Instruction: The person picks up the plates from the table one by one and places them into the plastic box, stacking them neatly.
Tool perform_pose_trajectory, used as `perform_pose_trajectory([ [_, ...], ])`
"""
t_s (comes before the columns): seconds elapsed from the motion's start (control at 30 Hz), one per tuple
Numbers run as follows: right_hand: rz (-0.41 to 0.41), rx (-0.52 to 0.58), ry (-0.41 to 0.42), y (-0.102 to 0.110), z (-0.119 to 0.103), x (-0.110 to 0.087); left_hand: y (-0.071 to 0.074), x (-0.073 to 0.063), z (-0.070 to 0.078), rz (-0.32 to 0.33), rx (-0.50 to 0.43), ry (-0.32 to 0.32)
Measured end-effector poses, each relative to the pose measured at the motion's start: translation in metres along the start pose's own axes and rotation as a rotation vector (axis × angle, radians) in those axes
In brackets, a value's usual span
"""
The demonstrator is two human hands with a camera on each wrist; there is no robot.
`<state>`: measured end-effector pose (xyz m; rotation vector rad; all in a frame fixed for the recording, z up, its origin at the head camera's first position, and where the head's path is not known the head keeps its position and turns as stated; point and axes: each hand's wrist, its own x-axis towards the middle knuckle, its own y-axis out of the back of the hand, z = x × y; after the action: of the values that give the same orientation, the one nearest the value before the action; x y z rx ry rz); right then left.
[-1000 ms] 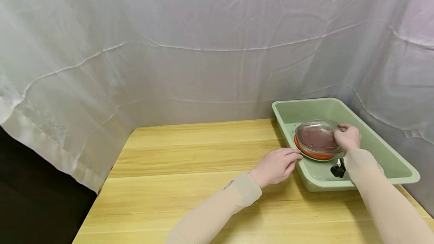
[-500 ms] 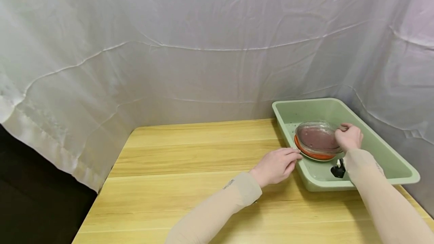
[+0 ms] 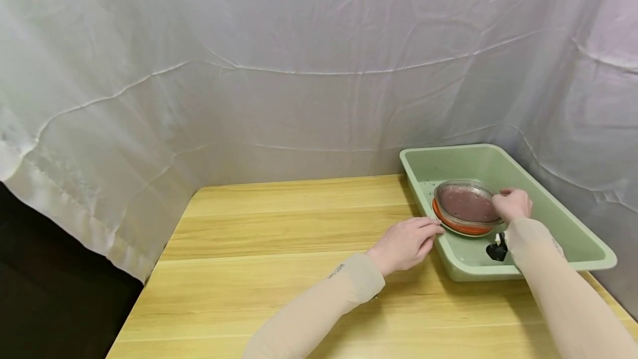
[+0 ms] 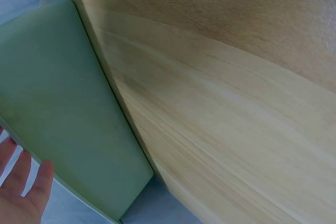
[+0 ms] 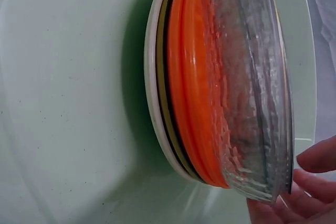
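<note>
A stack of dishes stands in the green tub (image 3: pixel 558 237), against its left wall. On top is a clear glass dish (image 3: pixel 466 204) with a dark reddish inside; below it come orange dishes (image 5: pixel 189 77), then a dark-edged one and a pale plate (image 5: pixel 152 77) at the bottom. My right hand (image 3: pixel 514 205) holds the glass dish by its right rim, fingers curled beneath it and thumb at the top edge in the right wrist view. My left hand (image 3: pixel 406 242) rests its fairly straight fingers (image 4: pixel 42 182) on the tub's near-left rim.
A black object (image 3: pixel 497 249) shows beside the right wrist, over the tub's near end. The tub sits on a wooden table (image 3: pixel 279 237) at its right side. Grey-white curtains (image 3: pixel 309 98) stand behind and to the sides.
The glass dish's far edge has come down so it lies lower and flatter on the stack. My right hand shifts slightly right and down with it. My left hand stays put.
</note>
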<state>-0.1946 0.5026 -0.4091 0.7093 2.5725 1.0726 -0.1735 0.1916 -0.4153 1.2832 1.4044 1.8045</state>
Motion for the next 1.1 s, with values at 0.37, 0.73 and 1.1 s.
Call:
perform_pose_trajectory([
  [0.37,-0.031,-0.096,0.062,-0.0006,0.0057,0.002,-0.0018,-0.0002,-0.0015,0.009,-0.005,0.002],
  [0.73,-0.024,-0.119,0.075,0.0014,0.003,-0.0018,-0.0022,0.0006,-0.0003,-0.003,-0.007,0.0],
  [1.1,-0.012,-0.099,0.065,-0.001,0.0053,0.0001,-0.0008,-0.0015,-0.0012,0.007,-0.007,-0.009],
])
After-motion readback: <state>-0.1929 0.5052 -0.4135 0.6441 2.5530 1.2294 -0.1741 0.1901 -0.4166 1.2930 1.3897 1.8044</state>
